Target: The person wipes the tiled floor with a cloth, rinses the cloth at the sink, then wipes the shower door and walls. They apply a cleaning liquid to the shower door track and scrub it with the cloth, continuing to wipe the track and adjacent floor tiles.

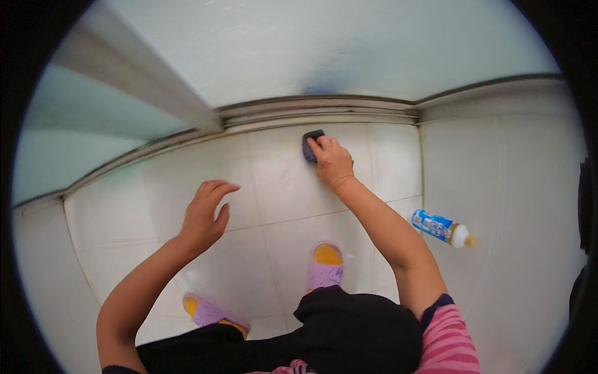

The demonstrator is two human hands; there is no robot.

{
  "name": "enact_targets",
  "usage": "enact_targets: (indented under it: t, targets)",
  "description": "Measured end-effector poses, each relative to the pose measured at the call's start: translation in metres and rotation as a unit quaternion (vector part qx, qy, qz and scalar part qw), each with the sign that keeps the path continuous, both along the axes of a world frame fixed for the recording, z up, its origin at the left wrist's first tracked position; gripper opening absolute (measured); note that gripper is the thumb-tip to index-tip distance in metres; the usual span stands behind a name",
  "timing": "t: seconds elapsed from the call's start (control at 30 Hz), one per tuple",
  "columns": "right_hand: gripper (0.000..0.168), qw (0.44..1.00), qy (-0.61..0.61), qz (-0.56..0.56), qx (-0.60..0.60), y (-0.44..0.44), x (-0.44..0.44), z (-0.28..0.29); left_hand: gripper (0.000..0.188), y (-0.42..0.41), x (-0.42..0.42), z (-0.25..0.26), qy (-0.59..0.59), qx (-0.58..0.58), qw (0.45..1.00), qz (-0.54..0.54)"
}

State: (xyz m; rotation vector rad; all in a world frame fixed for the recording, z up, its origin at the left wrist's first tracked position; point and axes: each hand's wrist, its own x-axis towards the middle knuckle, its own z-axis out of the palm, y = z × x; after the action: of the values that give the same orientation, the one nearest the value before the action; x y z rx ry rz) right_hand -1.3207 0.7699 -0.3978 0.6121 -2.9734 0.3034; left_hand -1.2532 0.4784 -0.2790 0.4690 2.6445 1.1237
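A dark grey cloth or scrubbing pad [310, 148] lies against the white floor tiles [280, 187], close to the sliding door's track. My right hand [333, 159] grips it from above, with the fingers pressed over its right part. Over the tiles to the left, my left hand [207, 210] is held with fingers apart and slightly curled, holding nothing. A white plastic bottle [434, 226] with a blue label and a yellowish cap stands or lies by the right wall, right of my right forearm; its exact support cannot be told.
Frosted glass door panels [350, 51] rise beyond the metal track [317, 110], with a grey upright frame [149, 75] at the left. A tiled wall [486, 187] bounds the right side. Two pink slippers, the right one [324, 273] and the left one [212, 311], are on my feet below.
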Motion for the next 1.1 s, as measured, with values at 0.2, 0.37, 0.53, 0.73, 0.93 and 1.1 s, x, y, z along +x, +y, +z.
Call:
enact_targets:
  t: [0.2, 0.37, 0.53, 0.73, 0.93, 1.1]
  targets:
    - [0.041, 0.949, -0.001, -0.295, 0.107, 0.117, -0.013, -0.017, 0.039, -0.004, 0.005, -0.005, -0.038, 0.021, 0.999, 0.025]
    - [0.039, 0.903, -0.058, -0.378, 0.196, 0.216, -0.039, -0.014, 0.038, 0.017, 0.005, -0.019, -0.024, 0.026, 0.999, -0.04]
    - [0.036, 0.874, -0.146, -0.431, 0.17, 0.199, -0.012, -0.003, 0.039, 0.022, -0.007, -0.008, -0.021, 0.037, 0.998, -0.042]
    - [0.039, 0.866, -0.234, -0.429, 0.107, 0.133, 0.018, 0.026, 0.04, -0.004, -0.001, -0.018, -0.045, 0.059, 0.997, -0.01]
    - [0.056, 0.966, -0.198, -0.159, 0.056, -0.008, 0.035, 0.023, 0.04, -0.02, 0.009, -0.039, -0.027, 0.064, 0.996, -0.051]
    - [0.062, 0.939, -0.203, 0.255, 0.11, -0.103, 0.003, 0.028, 0.041, -0.066, 0.019, 0.007, -0.108, -0.001, 0.991, -0.079]
